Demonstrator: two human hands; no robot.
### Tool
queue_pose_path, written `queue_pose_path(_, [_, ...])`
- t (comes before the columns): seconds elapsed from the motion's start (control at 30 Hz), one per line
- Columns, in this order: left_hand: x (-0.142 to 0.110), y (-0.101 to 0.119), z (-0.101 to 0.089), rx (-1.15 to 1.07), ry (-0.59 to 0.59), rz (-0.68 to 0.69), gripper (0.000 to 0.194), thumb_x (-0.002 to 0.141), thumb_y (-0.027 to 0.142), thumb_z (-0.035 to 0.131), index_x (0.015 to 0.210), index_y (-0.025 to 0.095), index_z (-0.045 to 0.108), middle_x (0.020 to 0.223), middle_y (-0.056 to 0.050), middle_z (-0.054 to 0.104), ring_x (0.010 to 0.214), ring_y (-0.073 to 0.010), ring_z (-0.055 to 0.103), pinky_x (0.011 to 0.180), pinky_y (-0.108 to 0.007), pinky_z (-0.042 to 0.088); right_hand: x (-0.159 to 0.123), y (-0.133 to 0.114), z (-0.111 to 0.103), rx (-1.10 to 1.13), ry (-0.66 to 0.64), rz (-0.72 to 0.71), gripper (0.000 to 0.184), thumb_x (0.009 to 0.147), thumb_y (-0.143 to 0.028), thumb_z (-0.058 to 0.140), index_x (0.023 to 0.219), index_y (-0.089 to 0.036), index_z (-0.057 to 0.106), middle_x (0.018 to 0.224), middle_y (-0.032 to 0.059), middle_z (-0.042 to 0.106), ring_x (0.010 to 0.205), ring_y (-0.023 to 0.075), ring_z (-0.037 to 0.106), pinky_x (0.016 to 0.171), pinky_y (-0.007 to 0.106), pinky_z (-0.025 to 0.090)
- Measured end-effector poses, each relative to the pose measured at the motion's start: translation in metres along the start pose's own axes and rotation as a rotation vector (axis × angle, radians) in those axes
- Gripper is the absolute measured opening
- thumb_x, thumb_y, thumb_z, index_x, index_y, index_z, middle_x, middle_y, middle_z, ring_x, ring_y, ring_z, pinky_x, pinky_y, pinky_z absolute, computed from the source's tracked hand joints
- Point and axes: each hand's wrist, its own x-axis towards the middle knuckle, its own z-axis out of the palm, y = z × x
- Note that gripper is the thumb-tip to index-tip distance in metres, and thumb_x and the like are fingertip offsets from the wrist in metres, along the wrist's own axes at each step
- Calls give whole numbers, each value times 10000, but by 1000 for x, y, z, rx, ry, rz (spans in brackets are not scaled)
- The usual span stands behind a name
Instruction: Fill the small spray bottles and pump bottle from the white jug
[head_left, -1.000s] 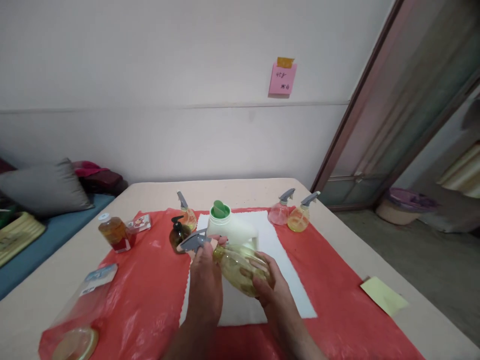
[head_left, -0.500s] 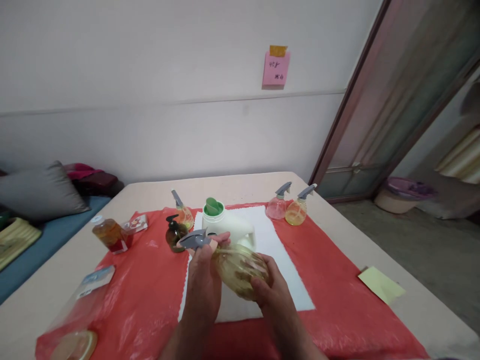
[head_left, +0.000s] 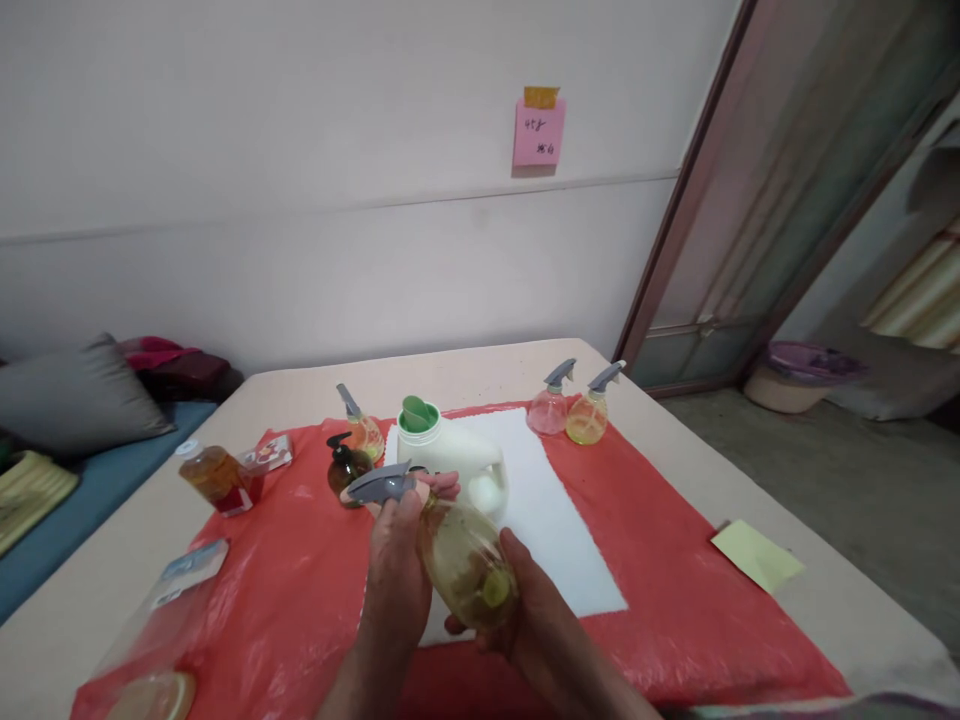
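Observation:
A clear yellow-green spray bottle [head_left: 459, 560] with a grey trigger head lies tilted in my two hands, its base toward me and to the right. My left hand [head_left: 401, 555] is closed about the neck, just below the grey spray head [head_left: 382, 484]. Around the lower body and base curls my right hand [head_left: 529, 600]. Just behind the bottle stands a white jug [head_left: 454, 450] with a green cup set in its mouth. A dark brown pump bottle [head_left: 348, 470] is close beyond the spray head, partly covered by it.
A red plastic sheet [head_left: 675, 610] and a white cloth [head_left: 559, 555] cover the table. Pink [head_left: 548, 412] and yellow [head_left: 586, 418] spray bottles stand at the back right, another spray bottle [head_left: 365, 432] back left. An amber-liquid bottle [head_left: 217, 478] is far left; a yellow paper [head_left: 756, 555] lies right.
The spray bottle has turned so its base points more downward and toward me. My right hand has shifted from its side to beneath its base. The view has moved slightly.

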Motion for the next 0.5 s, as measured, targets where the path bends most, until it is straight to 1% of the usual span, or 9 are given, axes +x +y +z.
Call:
queue_pose_path(0.07, [1,-2,-2,25,-13,18,453,794,568,736,973,152,753,1095,-127,750,1078,-287,686,880,-358,545,-1,-4,-1,-116,52,-138,597,774,-696,692,1067,-181,617,816,49,713,618,183,714,426,203,477])
queue_pose_path(0.13, [2,-2,-3,62,-16,42,480,815,591,702,985,146,757,1117,-134,746,1090,-291,681,895,-365,540,-2,-5,-1,-199,100,-255,559,740,-669,746,996,-196,595,833,28,692,672,194,720,441,220,503])
queue_pose_path(0.17, [1,-2,-4,83,-18,45,497,822,607,685,990,145,757,1126,-135,744,1092,-294,681,897,-367,539,-3,-5,-1,-212,108,-279,551,731,-661,760,973,-198,585,831,21,686,679,194,720,440,220,506])
queue_pose_path(0.2, [1,0,-4,105,-27,43,510,825,622,673,983,144,754,1132,-137,744,1093,-297,681,899,-368,538,-3,-3,-1,-198,97,-266,553,738,-668,748,975,-196,584,823,22,687,665,192,720,434,214,499])
queue_pose_path(0.27, [0,4,-3,126,-59,23,506,804,632,684,928,144,740,1107,-138,750,1079,-304,685,885,-368,541,-2,0,0,-113,35,-121,592,803,-722,633,1015,-170,600,770,44,700,577,178,706,403,188,460])
queue_pose_path(0.33, [-2,7,-1,97,-91,-16,490,762,626,722,882,152,713,1037,-133,764,1031,-306,698,864,-376,547,-1,1,0,0,-42,110,695,887,-774,409,1037,-129,620,710,86,712,493,176,686,368,171,417])
queue_pose_path(0.4, [-4,8,1,49,-111,-50,492,731,633,744,880,168,682,946,-114,773,954,-297,712,840,-388,553,0,2,1,66,-87,284,802,917,-784,229,1004,-98,636,659,121,709,461,190,682,341,166,390])
queue_pose_path(0.43, [-5,8,2,38,-115,-58,490,732,636,744,889,179,668,907,-100,772,915,-286,715,826,-387,555,1,1,1,80,-96,334,835,920,-784,185,993,-89,643,647,134,709,459,198,685,333,166,385])
queue_pose_path(0.5, [-6,7,4,63,-120,-37,467,761,636,721,881,189,654,860,-76,759,859,-257,705,799,-363,550,2,-1,0,96,-99,376,873,916,-789,161,990,-71,651,629,150,706,454,204,685,325,166,382])
